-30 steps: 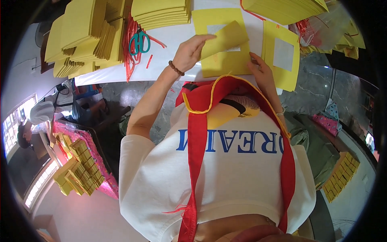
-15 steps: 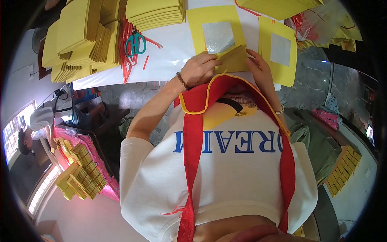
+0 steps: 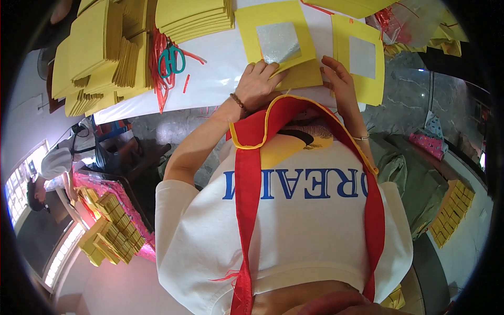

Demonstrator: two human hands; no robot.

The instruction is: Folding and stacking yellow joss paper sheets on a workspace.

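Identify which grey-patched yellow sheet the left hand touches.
The middle sheet, its near edge under the left hand; the right sheet lies apart from that hand.

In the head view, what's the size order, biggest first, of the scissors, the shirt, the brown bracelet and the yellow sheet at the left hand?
1. Shirt, also nearest the camera
2. Yellow sheet
3. Scissors
4. Brown bracelet

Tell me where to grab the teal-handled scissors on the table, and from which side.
Probably take the scissors by the right handle loop, reaching from the right with your left hand, the nearer one. Both loops lie toward the near edge of the white table, while long red strips bunch along the left side.
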